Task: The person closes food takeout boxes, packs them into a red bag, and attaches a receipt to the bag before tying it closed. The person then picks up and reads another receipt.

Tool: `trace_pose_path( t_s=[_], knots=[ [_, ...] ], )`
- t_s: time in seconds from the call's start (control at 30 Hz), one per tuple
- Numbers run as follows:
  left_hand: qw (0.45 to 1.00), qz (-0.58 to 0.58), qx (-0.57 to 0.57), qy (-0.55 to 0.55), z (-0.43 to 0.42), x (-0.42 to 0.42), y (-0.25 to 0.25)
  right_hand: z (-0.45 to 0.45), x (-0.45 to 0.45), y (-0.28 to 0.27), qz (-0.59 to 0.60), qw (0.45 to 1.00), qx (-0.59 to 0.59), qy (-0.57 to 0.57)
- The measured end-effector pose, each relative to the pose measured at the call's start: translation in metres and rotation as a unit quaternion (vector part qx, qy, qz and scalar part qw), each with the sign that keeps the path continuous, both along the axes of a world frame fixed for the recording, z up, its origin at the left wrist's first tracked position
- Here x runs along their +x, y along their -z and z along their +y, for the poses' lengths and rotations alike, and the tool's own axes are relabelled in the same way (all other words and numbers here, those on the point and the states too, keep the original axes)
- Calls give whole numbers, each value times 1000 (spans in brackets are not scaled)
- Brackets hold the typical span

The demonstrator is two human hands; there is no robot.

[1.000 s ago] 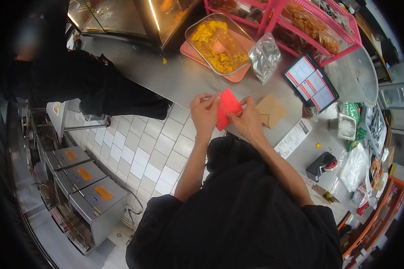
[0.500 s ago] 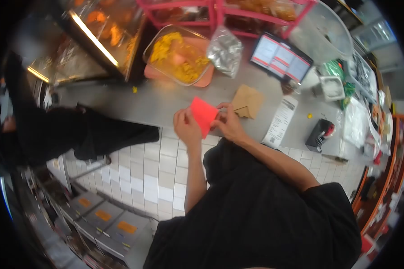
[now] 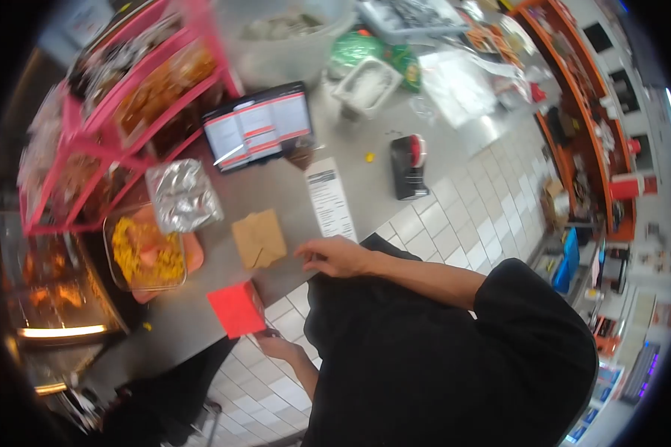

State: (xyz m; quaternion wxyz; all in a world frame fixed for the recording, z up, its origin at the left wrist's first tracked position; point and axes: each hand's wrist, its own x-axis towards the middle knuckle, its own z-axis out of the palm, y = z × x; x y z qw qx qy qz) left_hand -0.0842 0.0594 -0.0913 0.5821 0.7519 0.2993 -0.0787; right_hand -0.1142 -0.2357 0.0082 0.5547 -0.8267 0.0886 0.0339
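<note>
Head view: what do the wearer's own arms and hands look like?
The right hand and left hand are ungloved, with no watch or bracelet visible. The right sleeve is short, loose and black, leaving that forearm bare; the left sleeve cannot be made out.

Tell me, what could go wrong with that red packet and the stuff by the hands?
Maybe a drop: only the left hand seems to hold the red packet, near the counter's edge, so it could slip onto the tiled floor.

Maybe a bump: the right hand is close to the receipt and could push it.

Maybe a tumble: the black-and-red gadget sits close to the edge and might get knocked off.
</note>
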Motion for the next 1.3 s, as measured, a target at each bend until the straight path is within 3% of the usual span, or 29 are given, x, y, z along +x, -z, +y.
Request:
trace_pose_path(
  t_s=[0.07, 0.13, 0.2, 0.3, 0.33, 0.4, 0.47, 0.6, 0.67, 0.7, 0.77, 0.87, 0.93, 1.1, 1.17, 1.3],
  knots=[
    [994, 35, -41, 92, -24, -15, -16, -32, -25, -7, -34, 989, 17, 146],
    [979, 65, -77, 174, -53, -19, -35, -66, -49, -18, 5, 959, 58, 278],
    [905, -60, -35, 420, -88, -19, -54, -103, -74, -23, -56, 914, 70, 395],
    [855, -158, 0, 494, -153, -13, -74, -171, -112, -28, -77, 814, 72, 572],
    [824, -224, 29, 519, -174, -11, -81, -203, -131, -9, -179, 805, 0, 565],
    [818, -199, 34, 539, -208, -13, -90, -272, -164, -16, -135, 773, -78, 615],
    [776, -265, 86, 566, -242, -22, -96, -353, -196, -15, -157, 711, -210, 652],
    [828, -232, 79, 504, -286, -52, -97, -544, -253, 36, -183, 722, -222, 630],
    [841, -224, 103, 481, -301, -75, -105, -608, -277, 89, -22, 809, -371, 457],
    [846, -215, 112, 476, -305, -86, -104, -613, -274, 87, -22, 815, -363, 450],
    [855, -195, 126, 464, -308, -110, -110, -615, -267, 66, 171, 823, -440, 317],
    [863, -161, 126, 462, -317, -147, -115, -643, -260, 89, 90, 829, -432, 343],
    [861, -142, 137, 469, -314, -158, -120, -664, -256, 93, 111, 848, -415, 309],
    [884, -124, 120, 435, -315, -175, -120, -696, -238, 57, 94, 869, -415, 252],
    [885, -123, 132, 429, -325, -175, -126, -695, -232, 47, -11, 873, -355, 334],
    [877, -137, 109, 447, -339, -176, -113, -673, -234, 20, 19, 897, -292, 332]
  ],
)
